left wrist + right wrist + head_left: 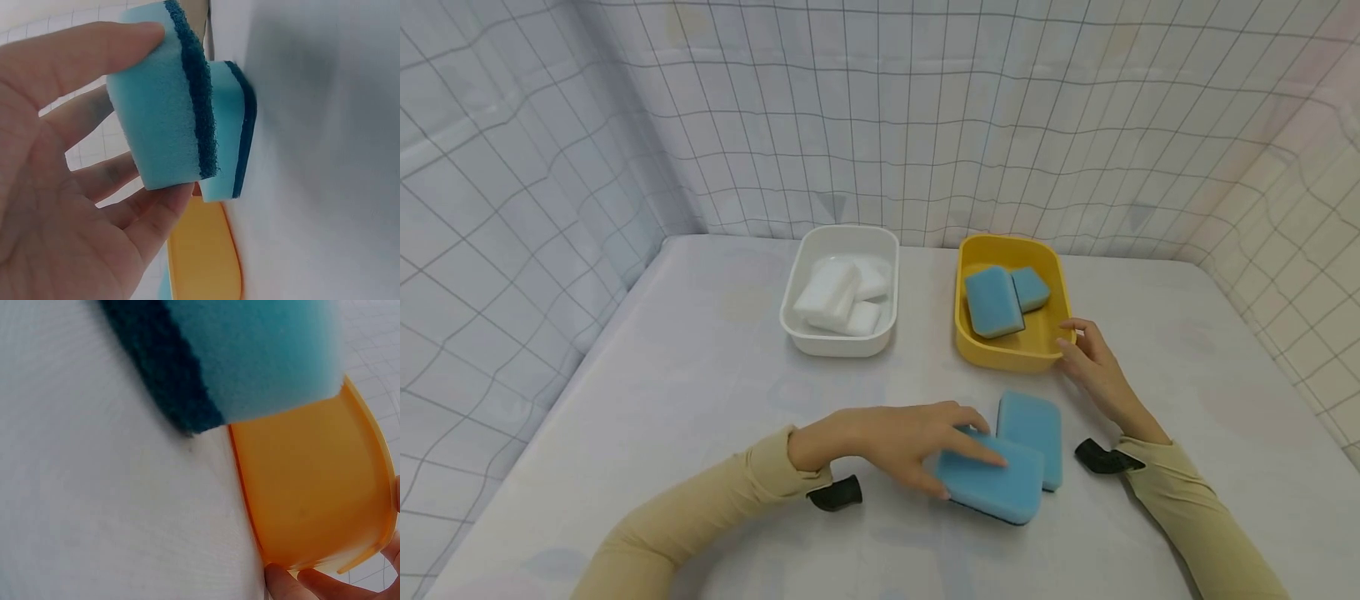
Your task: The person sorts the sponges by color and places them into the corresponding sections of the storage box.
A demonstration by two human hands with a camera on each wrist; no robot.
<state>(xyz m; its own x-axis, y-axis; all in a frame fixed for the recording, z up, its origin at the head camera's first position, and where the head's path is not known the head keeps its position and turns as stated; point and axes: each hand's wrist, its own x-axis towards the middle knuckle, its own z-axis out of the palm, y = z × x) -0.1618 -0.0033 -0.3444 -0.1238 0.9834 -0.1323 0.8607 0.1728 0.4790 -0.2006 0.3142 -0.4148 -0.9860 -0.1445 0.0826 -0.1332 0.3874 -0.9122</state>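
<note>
My left hand [910, 442] pinches a blue sponge [992, 479] between thumb and fingers. In the left wrist view this sponge [156, 106] has a dark scouring layer and is held a little off the tabletop. A second blue sponge [1033, 429] lies flat on the table just beyond it, partly overlapped. My right hand [1097, 371] holds the near right corner of a yellow bin [1007, 358], fingers at the rim. Inside the bin are two blue sponges [994, 302], one leaning on the other. The right wrist view shows fingertips [287, 581] against the bin wall [312, 494].
A white bin [842, 346] with several white sponge blocks [827, 292] stands left of the yellow one. Black straps [837, 494] hang at both sleeve cuffs. White grid-patterned curtains [880, 125] enclose the white-covered table [700, 358] at the back and sides.
</note>
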